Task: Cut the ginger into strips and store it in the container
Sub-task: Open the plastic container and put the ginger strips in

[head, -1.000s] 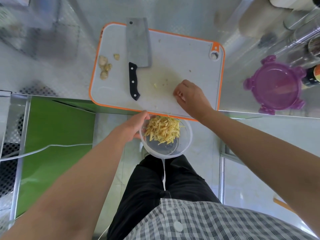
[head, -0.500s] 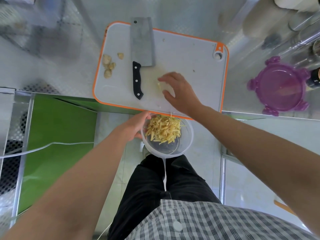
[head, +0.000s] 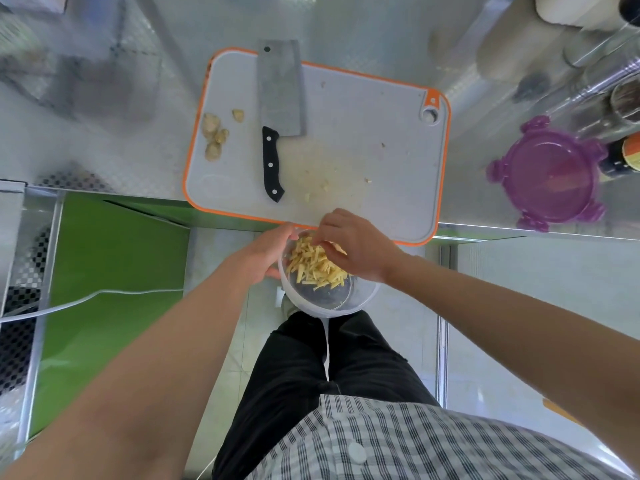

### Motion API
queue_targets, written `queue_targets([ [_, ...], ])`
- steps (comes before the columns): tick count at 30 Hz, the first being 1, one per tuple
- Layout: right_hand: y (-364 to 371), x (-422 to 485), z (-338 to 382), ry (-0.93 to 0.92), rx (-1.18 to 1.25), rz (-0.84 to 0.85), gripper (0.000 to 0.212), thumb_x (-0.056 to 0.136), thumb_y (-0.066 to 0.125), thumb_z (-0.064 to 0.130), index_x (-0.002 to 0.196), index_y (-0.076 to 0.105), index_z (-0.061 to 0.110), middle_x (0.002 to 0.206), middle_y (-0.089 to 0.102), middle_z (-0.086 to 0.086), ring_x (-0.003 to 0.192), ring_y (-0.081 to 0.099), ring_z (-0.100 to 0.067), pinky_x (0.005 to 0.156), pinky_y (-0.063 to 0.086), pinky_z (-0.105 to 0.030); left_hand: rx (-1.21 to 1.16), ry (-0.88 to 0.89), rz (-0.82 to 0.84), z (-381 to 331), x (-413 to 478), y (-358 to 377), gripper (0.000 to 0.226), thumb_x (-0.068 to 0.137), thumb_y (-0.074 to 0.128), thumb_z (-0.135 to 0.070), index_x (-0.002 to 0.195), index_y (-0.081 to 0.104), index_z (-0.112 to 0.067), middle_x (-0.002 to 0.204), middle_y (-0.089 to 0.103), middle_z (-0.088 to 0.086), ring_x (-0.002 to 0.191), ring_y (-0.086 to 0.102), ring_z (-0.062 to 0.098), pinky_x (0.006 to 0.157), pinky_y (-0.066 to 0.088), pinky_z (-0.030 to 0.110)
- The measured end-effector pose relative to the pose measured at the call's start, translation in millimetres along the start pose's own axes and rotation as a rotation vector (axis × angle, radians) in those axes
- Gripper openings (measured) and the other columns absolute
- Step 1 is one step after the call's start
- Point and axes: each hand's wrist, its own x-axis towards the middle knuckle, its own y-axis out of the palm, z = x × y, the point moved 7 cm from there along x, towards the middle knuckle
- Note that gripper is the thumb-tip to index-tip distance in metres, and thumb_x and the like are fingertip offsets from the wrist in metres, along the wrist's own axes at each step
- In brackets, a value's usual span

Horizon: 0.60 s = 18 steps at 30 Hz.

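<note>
Hands at a container of ginger strips, held below the counter's near edge.

A cleaver (head: pixel 281 95) lies on the cutting board (head: pixel 363 109), ginger scraps (head: pixel 214 133) at its left edge; a purple lid (head: pixel 549 174) sits right. The left hand (head: pixel 266 252) grips the container (head: pixel 329 299). The right hand (head: pixel 353 247), fingers bunched, touches the ginger strips (head: pixel 317 266), perhaps pinching some.

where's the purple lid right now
In the head view the purple lid lies flat on the metal counter, off to the right of the cutting board, just in front of the jars at the right edge.
</note>
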Motion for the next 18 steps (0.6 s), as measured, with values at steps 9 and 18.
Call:
queue_targets([
  [9, 8, 29, -28, 0.152, -0.097, 0.045, 0.050, 0.087, 0.055, 0.010, 0.136, 0.049, 0.003, 0.147, 0.041, -0.013, 0.139, 0.032, -0.031, 0.117, 0.022, -0.040, -0.007, -0.003, -0.030, 3, -4, -3, 0.041, 0.083, 0.042, -0.038, 0.118, 0.057, -0.022, 0.134, 0.051, 0.009, 0.110, 0.056, 0.027, 0.092, 0.051, 0.050],
  [18, -12, -10, -11, 0.091, 0.089, -0.115, 0.034, 0.085, 0.048, 0.005, 0.113, 0.068, 0.008, 0.118, 0.066, -0.007, 0.112, 0.059, -0.023, 0.095, 0.048, -0.037, -0.026, 0.001, -0.018, 6, -2, -4, 0.042, 0.084, 0.041, -0.036, 0.120, 0.058, -0.023, 0.123, 0.059, 0.007, 0.104, 0.061, 0.027, 0.088, 0.054, 0.047],
])
